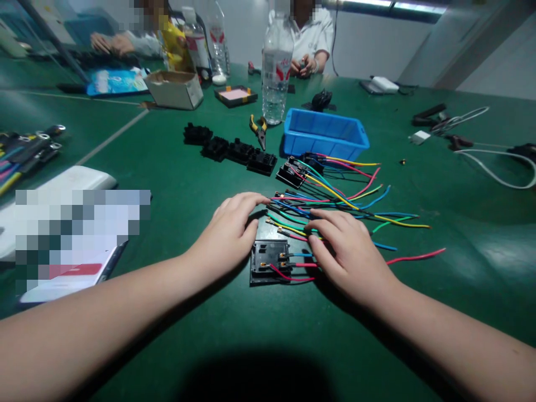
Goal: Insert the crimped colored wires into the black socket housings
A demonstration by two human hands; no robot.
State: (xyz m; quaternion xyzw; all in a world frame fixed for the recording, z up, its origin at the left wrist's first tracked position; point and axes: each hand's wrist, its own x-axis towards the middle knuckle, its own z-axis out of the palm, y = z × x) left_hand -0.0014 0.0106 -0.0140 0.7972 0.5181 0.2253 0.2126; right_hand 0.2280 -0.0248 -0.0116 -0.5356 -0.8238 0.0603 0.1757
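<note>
A black square connector block (268,261) lies on the green table between my hands, with red and blue wires plugged into its right side. My left hand (228,231) rests palm down just left of the block, fingers together and reaching toward the loose wires. My right hand (345,251) lies to the right of the block, fingers curled down onto the wires beside it. A spread of coloured wires (335,198) fans out behind both hands. Whether either hand grips a wire is hidden by the fingers.
Several black connector housings (234,149) line up behind the wires, with a blue plastic bin (324,134), pliers (259,129) and a water bottle (276,67). Papers (62,245) lie at left. A white cable (498,173) curls at right. Two people sit at the far edge.
</note>
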